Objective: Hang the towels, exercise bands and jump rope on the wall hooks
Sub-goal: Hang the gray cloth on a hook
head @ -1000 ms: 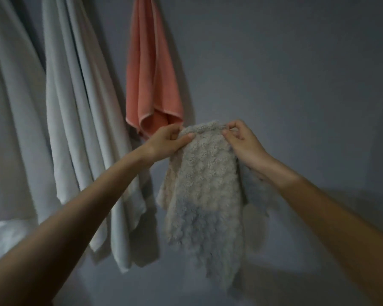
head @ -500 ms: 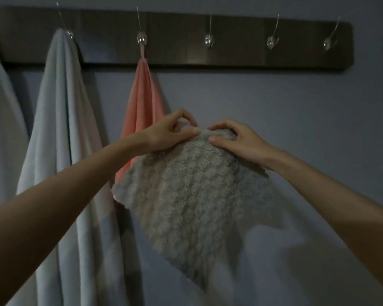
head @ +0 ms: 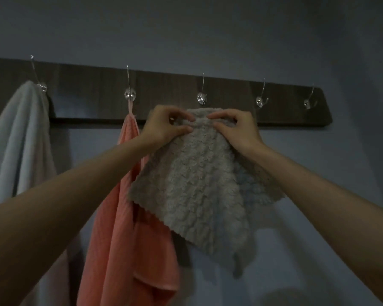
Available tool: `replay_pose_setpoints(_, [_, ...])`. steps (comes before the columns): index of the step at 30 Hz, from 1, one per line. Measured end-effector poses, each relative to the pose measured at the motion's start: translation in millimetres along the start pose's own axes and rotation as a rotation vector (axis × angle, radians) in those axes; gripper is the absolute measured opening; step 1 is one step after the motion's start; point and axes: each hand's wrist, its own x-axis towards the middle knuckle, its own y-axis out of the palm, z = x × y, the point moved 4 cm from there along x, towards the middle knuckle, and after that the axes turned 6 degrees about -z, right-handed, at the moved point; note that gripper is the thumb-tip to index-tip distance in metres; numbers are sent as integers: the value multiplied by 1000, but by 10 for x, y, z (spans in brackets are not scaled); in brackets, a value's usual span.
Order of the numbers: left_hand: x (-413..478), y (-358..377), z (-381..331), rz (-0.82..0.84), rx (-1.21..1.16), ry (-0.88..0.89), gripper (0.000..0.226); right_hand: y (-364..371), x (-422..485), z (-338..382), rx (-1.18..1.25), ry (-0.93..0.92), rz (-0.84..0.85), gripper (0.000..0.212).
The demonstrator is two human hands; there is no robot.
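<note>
Head view: the dark rail (head: 230,91) carries a white towel (head: 20,133) on the leftmost hook (head: 42,87) in view and a pink towel (head: 124,228) by a thin loop on the second hook (head: 130,94) — the white one is cut off at the left edge, the pink one at the bottom. My left grip (head: 164,127) and right grip (head: 237,129) each pinch the bunched top of the grey towel (head: 192,184) between thumb and curled fingers, just below the third hook (head: 201,98); whether cloth touches it I cannot tell. It is nubby, scallop-edged, hanging skewed — overlapping the pink towel.
</note>
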Motion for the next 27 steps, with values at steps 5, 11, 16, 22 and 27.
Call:
replay_pose_setpoints(5, [427, 32, 61, -205, 8, 69, 25, 55, 328, 7, -110, -31, -150, 20])
replay_pose_setpoints(11, [805, 226, 157, -256, 5, 73, 20, 47, 593, -74, -291, -51, -218, 23])
replay_pose_setpoints(16, [1046, 317, 211, -296, 31, 86, 15, 74, 771, -225, -339, -60, -224, 27])
replay_pose_setpoints(22, [1206, 386, 365, -294, 103, 66, 16, 185, 940, -389, -343, -79, -194, 29])
replay_pose_setpoints(27, [1135, 447, 493, -305, 185, 46, 16, 309, 1042, -495, -392, -43, -118, 39])
